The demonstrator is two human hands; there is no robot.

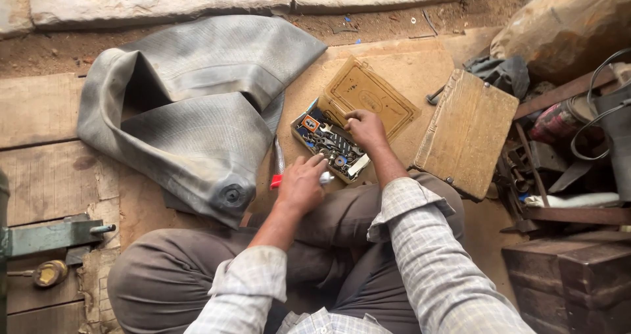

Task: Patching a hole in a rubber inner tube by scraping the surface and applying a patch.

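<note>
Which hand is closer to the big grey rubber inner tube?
Left. The left hand is just right of the grey rubber inner tube; the right hand is farther right, over the small open cardboard box.

One head-worn camera — looking steeply down, close over lap and ground.

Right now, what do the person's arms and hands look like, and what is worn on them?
Both arms wear a light grey checked shirt with long sleeves, rolled back above the wrists. The left hand and right hand are bare: no gloves, and no rings or watch that I can see.
</note>
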